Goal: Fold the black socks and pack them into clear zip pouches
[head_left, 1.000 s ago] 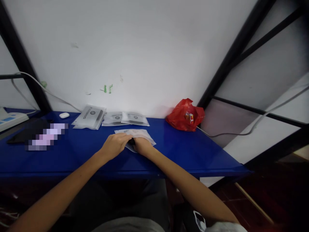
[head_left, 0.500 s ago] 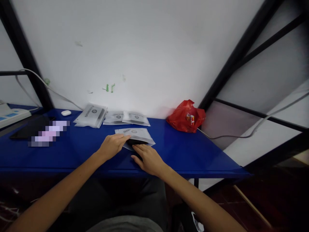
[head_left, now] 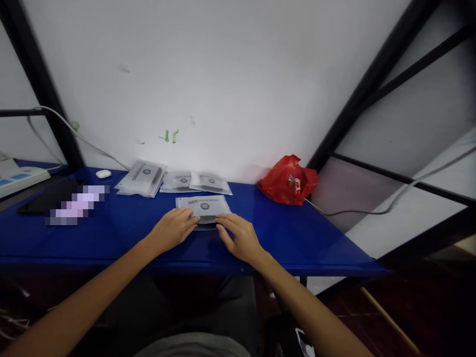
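A frosted plastic zip bag [head_left: 204,205] with dark lettering and a round logo lies flat on the blue table [head_left: 148,248], its near edge facing me. Something dark shows through the bag near that edge; its kind cannot be made out. My left hand [head_left: 174,229] pinches the bag's near left corner between fingers and thumb. At the near right side, my right hand [head_left: 241,239] grips the edge, fingertips on top and thumb just below. A narrow dark gap at the bag's mouth shows between the hands.
Behind lie a stack of similar bags [head_left: 142,178] and two more bags [head_left: 211,182] near the wall. A red plastic bag [head_left: 288,181] stands at the right. To the left are a white earphone case [head_left: 103,173], a dark tablet-like slab [head_left: 48,196] and a white power strip [head_left: 24,179].
The black item has slid inside and the bag's top layer now covers it. My right hand has moved right, from the mouth's middle to its right side. The bag lies flatter.
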The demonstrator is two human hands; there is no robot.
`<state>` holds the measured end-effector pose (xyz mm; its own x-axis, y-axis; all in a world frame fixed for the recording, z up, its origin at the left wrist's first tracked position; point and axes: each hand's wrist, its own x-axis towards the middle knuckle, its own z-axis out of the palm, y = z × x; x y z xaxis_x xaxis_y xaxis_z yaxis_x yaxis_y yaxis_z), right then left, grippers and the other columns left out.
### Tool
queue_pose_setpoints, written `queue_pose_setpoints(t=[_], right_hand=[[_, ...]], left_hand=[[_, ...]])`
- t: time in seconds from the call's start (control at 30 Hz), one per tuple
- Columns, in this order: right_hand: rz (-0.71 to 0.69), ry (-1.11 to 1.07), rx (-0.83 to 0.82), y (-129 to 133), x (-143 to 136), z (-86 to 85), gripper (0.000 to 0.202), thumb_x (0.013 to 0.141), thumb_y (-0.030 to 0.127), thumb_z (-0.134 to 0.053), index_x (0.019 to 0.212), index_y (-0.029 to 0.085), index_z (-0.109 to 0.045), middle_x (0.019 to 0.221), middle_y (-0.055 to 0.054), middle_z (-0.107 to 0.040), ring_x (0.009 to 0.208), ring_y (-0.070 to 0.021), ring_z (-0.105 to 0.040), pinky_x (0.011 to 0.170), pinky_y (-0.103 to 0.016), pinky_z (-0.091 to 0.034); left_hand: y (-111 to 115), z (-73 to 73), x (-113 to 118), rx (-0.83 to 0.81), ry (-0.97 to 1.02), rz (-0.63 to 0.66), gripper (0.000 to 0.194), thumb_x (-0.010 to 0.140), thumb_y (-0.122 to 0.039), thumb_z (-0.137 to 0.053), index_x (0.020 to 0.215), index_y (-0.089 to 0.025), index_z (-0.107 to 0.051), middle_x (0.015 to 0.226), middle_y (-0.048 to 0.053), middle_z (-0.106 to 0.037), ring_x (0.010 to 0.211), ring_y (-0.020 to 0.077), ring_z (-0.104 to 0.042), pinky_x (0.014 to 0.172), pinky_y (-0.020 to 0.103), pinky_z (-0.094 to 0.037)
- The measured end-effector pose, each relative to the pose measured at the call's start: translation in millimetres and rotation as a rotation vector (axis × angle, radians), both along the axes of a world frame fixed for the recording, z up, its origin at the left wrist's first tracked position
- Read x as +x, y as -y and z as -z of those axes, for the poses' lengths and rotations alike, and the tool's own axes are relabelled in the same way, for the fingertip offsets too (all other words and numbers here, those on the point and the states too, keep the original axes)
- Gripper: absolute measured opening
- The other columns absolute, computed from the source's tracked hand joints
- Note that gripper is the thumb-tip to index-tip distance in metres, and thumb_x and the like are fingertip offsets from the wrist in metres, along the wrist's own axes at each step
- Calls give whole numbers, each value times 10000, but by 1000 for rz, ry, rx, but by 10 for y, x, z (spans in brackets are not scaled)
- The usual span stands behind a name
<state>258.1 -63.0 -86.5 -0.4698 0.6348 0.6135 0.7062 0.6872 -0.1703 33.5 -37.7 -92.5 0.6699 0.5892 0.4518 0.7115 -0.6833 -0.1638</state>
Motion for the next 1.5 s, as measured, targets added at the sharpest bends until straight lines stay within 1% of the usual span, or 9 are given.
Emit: queue_pose_setpoints(t=[0.17, 0.37, 0.53, 0.73, 0.83, 0.93, 1.07, 1.3, 1.5], right_hand=[[66, 184, -131, -70, 99, 36, 259, 898, 311, -485, 1037, 200, -674, 1117, -92, -657, 1036, -218, -601, 889, -384, -482], [55, 220, -188, -72, 135, 88, 286, 917, 339, -456, 1042, 192, -667, 1037, -86, -644, 973, -185, -596, 863, -331, -477], [100, 300, -199, -57, 83, 16, 272, 908, 353, -471, 990, 168, -653, 933, -86, -651, 901, -203, -608, 815, -354, -478], [-12, 219, 5, -66, -162, -229, 282, 855, 299, -559, 1102, 169, -598, 1162, -121, -607, 1073, -236, -550, 905, -396, -443], [-92, 143, 63, -104, -277, -325, 182, 861, 228, -535, 1006, 185, -634, 1152, -104, -619, 1054, -220, -557, 896, -396, -450], [-133, 72, 100, -145, -314, -329, 153, 869, 182, -507, 903, 184, -656, 1082, -95, -653, 993, -212, -581, 855, -394, -467], [-164, -3, 88, -200, -272, -252, 144, 870, 180, -514, 891, 185, -657, 1058, -92, -665, 967, -206, -589, 832, -386, -480], [-250, -142, -12, -265, -241, -206, 137, 884, 208, -517, 905, 204, -653, 1035, -68, -671, 966, -184, -589, 845, -374, -491], [-213, -131, -67, -238, -296, -236, 106, 875, 224, -537, 881, 186, -636, 1001, -74, -673, 952, -192, -587, 854, -383, -484]], left_hand=[[77, -1, -74, -140, -22, -32, 321, 909, -309, -464, 1204, -210, -542, 1040, 74, -594, 922, 190, -574, 785, 302, -456], [50, 46, -93, -176, -150, -59, 251, 903, -161, -425, 1096, -172, -585, 933, 58, -614, 866, 172, -594, 700, 250, -460], [23, 26, -72, -130, -225, -87, 244, 853, -26, -405, 939, -134, -606, 889, 73, -634, 839, 188, -598, 695, 283, -459], [43, -302, -141, -140, 115, 59, 252, 903, -100, -373, 961, -174, -607, 904, 37, -629, 861, 166, -557, 752, 278, -451], [63, -382, -143, -180, 279, 147, 264, 925, -149, -356, 936, -178, -618, 906, 38, -623, 868, 157, -552, 778, 282, -454], [50, -309, -169, -236, 509, 130, 219, 926, -252, -421, 974, -186, -624, 936, 37, -646, 872, 152, -582, 811, 291, -463], [15, -158, -269, -323, 752, 12, 187, 860, -344, -549, 902, -196, -655, 840, 17, -688, 748, 150, -621, 716, 274, -493], [75, -148, -289, -238, 797, 99, 132, 870, -271, -537, 841, -190, -637, 843, 22, -666, 788, 142, -614, 752, 272, -486], [86, -44, -216, -116, 771, 90, 134, 905, -246, -478, 839, -190, -580, 783, -3, -610, 735, 122, -584, 711, 245, -475]])
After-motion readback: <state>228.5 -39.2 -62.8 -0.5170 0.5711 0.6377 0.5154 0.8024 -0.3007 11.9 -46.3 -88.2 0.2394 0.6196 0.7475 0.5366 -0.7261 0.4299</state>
